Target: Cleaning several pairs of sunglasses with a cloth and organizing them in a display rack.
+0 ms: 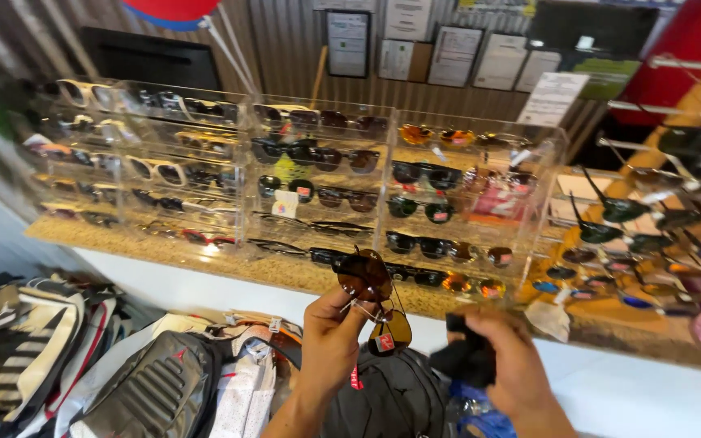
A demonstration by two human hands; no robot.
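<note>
Dangling from the left hand [330, 328], one pair of brown sunglasses [373, 302] hung above the backpacks [164, 389], fingers pinched shut on its frame. The right hand [506, 357] closed around one dark cloth [466, 355]. Beyond, three clear racks [326, 174] on the surface [229, 264] held many blurred pairs.

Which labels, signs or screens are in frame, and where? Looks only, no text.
Dark screen: upper left, black rectangle.
Framed sign: top centre wall, black frame, white sheet.
Paper notices: top right of centre, pale rectangles.
Tag: small, red and white, on sunglasses in left hand.
</note>
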